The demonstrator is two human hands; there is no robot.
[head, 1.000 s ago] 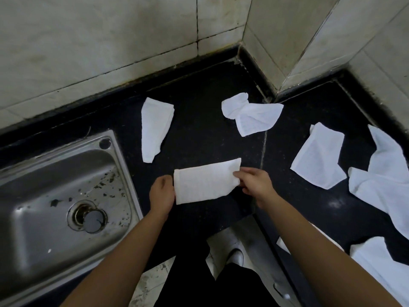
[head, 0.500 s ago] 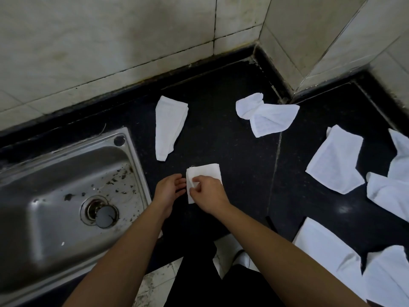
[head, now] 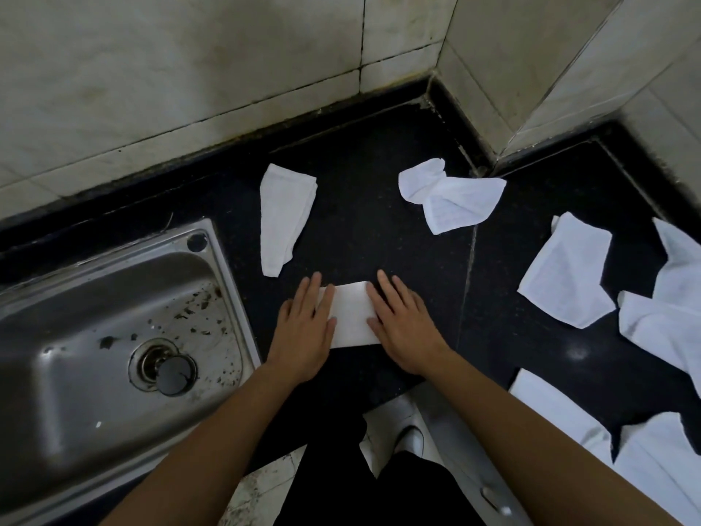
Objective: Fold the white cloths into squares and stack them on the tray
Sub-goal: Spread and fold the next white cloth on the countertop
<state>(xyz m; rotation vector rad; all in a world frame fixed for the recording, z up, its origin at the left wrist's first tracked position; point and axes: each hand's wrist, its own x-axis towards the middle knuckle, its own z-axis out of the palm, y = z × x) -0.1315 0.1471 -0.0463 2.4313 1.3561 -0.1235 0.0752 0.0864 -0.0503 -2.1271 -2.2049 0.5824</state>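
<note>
A small folded white cloth (head: pixel 352 315) lies flat on the black counter (head: pixel 364 222) in front of me. My left hand (head: pixel 303 328) presses its left edge with straight fingers. My right hand (head: pixel 402 324) lies flat on its right edge. Other white cloths lie loose around it: a long narrow cloth (head: pixel 282 216) behind the hands, a crumpled cloth (head: pixel 451 195) near the wall corner, a flat cloth (head: pixel 567 271) to the right, and several more cloths (head: pixel 667 313) at the right edge. No tray is in view.
A steel sink (head: pixel 106 336) with a dark drain plug (head: pixel 172 373) takes up the left side. Tiled walls (head: pixel 189 70) close the back and form a jutting corner at the right. My legs and a shoe (head: pixel 409 438) show below the counter's front edge.
The cloth went from a long strip held at both ends to a small square, folded over by my right hand. Both hands now lie flat on it.
</note>
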